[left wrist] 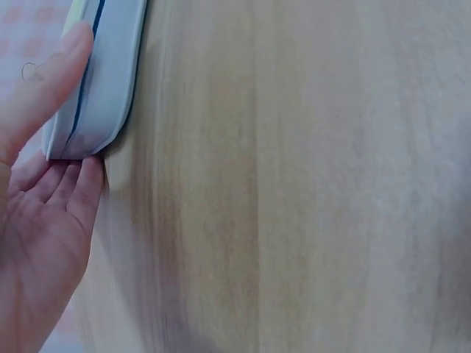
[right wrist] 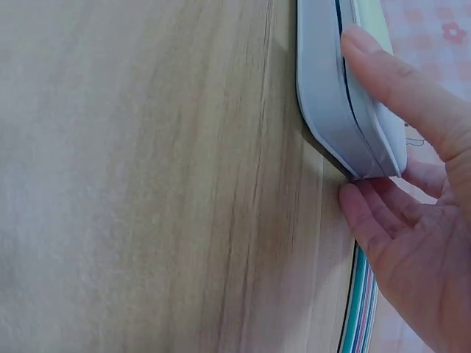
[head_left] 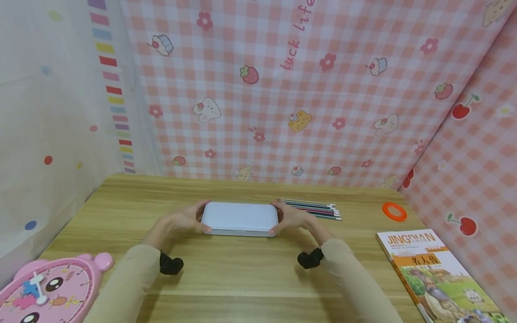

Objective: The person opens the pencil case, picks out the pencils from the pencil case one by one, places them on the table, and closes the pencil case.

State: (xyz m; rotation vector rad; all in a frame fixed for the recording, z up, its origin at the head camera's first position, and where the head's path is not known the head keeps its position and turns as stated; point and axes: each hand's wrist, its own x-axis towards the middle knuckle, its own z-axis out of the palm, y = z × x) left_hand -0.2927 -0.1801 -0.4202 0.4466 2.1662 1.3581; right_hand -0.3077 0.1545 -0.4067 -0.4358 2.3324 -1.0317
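Note:
A white pencil case (head_left: 240, 216), flat with rounded corners and a dark seam along its side, lies lengthwise across the wooden table. My left hand (head_left: 187, 218) grips its left end, the thumb on the near side and the fingers round the far corner. At the other end my right hand (head_left: 291, 217) holds it the same way, mirrored. In the left wrist view the thumb presses by the seam of the case (left wrist: 110, 81). The right wrist view shows the thumb likewise on the case (right wrist: 331, 88), with fingertips at its end corner. The lid is down, so its inside is hidden.
Several pencils (head_left: 317, 210) lie side by side just right of my right hand. Farther right are an orange ring (head_left: 394, 211) and a book (head_left: 440, 273). A pink clock (head_left: 56, 287) sits at the near left. Patterned cloth (head_left: 258, 98) hangs behind the table (head_left: 238, 278).

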